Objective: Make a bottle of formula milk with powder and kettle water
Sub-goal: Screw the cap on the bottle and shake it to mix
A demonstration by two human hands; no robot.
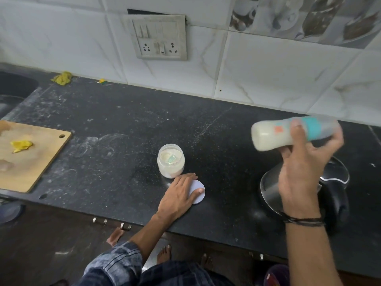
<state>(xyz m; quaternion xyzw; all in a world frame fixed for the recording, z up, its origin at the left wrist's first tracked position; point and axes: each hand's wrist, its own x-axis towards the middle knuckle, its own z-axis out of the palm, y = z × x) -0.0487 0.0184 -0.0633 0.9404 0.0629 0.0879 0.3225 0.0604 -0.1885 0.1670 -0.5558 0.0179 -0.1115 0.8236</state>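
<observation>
Nearest the front edge of the counter, our left hand lies flat, fingers straight, on the round white lid. Just beyond its fingertips stands the open powder jar with a scoop inside. Our raised right hand grips the milky bottle, tipped sideways and blurred. That hand and its wrist hide part of the steel kettle below. Well left of the left hand sits a wooden board, and beyond both hands a switch panel is set in the tiled wall.
</observation>
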